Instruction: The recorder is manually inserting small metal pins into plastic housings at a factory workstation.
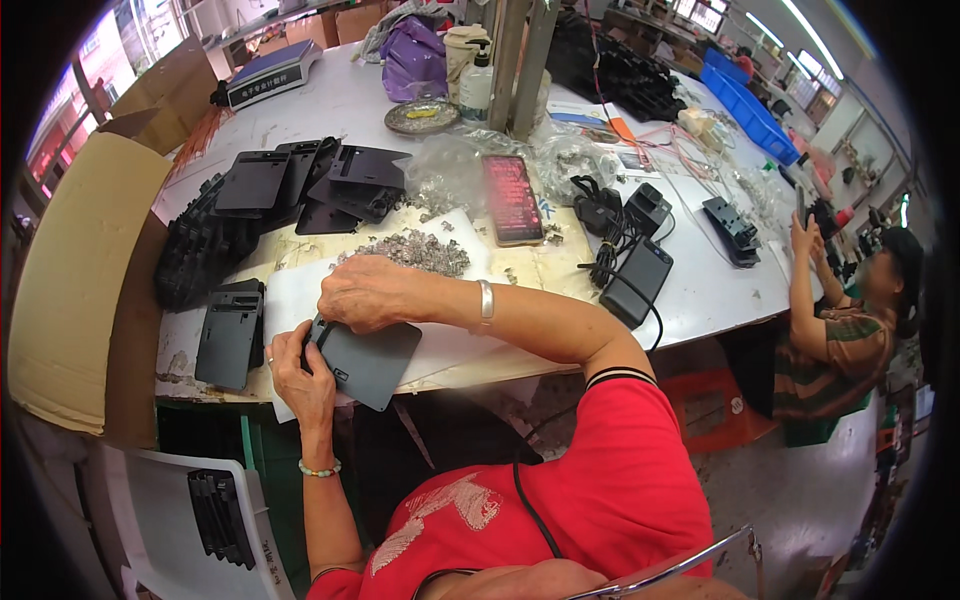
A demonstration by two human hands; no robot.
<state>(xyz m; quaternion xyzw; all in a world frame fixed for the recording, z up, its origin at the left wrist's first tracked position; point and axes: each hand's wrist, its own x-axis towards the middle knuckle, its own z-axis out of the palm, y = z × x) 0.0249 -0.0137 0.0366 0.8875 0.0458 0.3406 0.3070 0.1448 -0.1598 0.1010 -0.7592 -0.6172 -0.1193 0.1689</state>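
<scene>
A flat dark grey plastic panel (378,362) lies tilted at the table's near edge, over a white sheet (290,290). My left hand (303,375) grips its left side, thumb on top and fingers around the edge. My right hand (365,293) is closed and pressed down at the panel's upper left corner; whatever its fingertips pinch is hidden beneath them. Just beyond that hand spreads a heap of small metal clips (428,252). To the left of my left hand rests a small stack of similar panels (230,335).
More dark panels (255,183) and black parts (195,255) sit farther left, beside a cardboard box (85,290). A lit phone (513,200), plastic bags (445,170) and black adapters with cables (638,280) lie beyond my right arm. Another person (850,335) sits at the right.
</scene>
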